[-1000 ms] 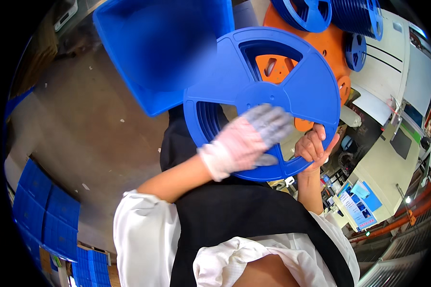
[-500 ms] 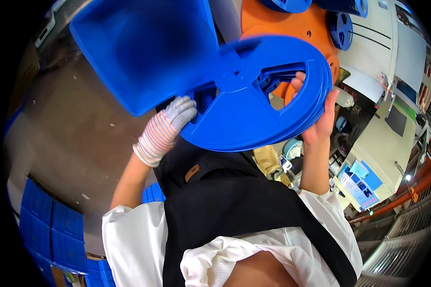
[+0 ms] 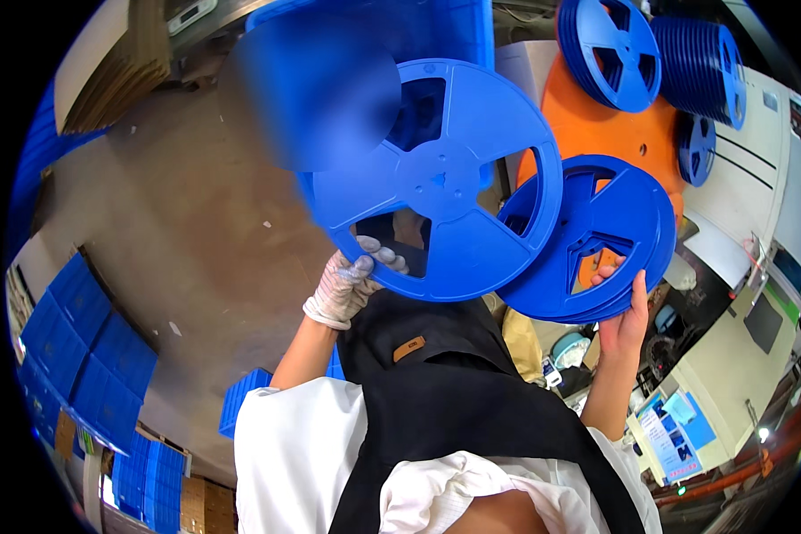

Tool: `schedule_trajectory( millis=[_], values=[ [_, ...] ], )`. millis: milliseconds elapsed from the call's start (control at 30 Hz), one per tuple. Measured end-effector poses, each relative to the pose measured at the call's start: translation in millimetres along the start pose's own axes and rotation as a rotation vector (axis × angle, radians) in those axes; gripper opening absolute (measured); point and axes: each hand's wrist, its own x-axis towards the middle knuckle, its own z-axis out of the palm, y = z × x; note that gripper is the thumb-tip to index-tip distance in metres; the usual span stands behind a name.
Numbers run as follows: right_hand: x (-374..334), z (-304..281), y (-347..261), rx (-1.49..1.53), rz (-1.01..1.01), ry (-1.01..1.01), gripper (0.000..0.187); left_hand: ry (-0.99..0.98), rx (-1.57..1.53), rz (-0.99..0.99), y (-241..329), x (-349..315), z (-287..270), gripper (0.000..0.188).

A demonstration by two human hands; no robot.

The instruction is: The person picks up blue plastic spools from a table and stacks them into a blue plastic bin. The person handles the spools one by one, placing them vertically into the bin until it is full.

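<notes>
A single blue plastic reel disc [image 3: 440,182] with wedge-shaped cutouts is held at its lower left rim by my left hand [image 3: 347,280], which wears a light glove. The gloved fingers curl through one cutout. A stack of several similar blue reel discs [image 3: 645,200] is gripped by my bare right hand [image 3: 627,320]. Its fingers reach through a cutout, and the thumb lies at the outer edge. The single disc overlaps the stack's left side and covers part of a blue plastic bin [image 3: 458,31] behind it.
An orange round-edged surface [image 3: 565,107] stands at the far right, with blue reels [image 3: 618,58] and a row of reels [image 3: 699,67] on it. Stacked blue crates [image 3: 89,338] are at left, flat cardboard [image 3: 120,80] at far left, and a beige cabinet [image 3: 739,343] at right.
The single disc has come apart from the stack and now stands to its left in my gloved hand. The stack sits lower and farther right. The view has shifted, showing more of the orange surface.
</notes>
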Motion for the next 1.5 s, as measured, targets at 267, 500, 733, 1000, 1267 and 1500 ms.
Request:
schedule_trajectory(
  millis=[267, 500, 733, 1000, 1267, 1500],
  values=[
    [2, 7, 2, -0.005, -0.019, -0.155, 0.042, 0.211, 0.377, 0.16, 39, 35, -5, 0.032],
    [1, 18, 7, -0.18, -0.062, -0.219, 0.054, 0.492, 1.665, 0.054, 51, 164, -53, 0.057],
    [9, 39, 20, -0.241, -0.184, -0.213, 0.058, 0.589, 1.763, 0.142, 11, 229, -83, 0.096],
    [19, 1, 7, 0.395, -0.02, -0.178, 0.056, -0.094, 1.745, 0.892, 10, 127, 37, 0.06],
    [17, 4, 4, 0.625, 0.023, -0.274, 0.056, -0.189, 1.859, 1.032, 42, 62, 63, 0.041],
    [15, 4, 10, 0.645, 0.019, -0.398, 0.058, 0.103, 2.251, 0.88, 28, 61, 130, 0.063]
  ],
)
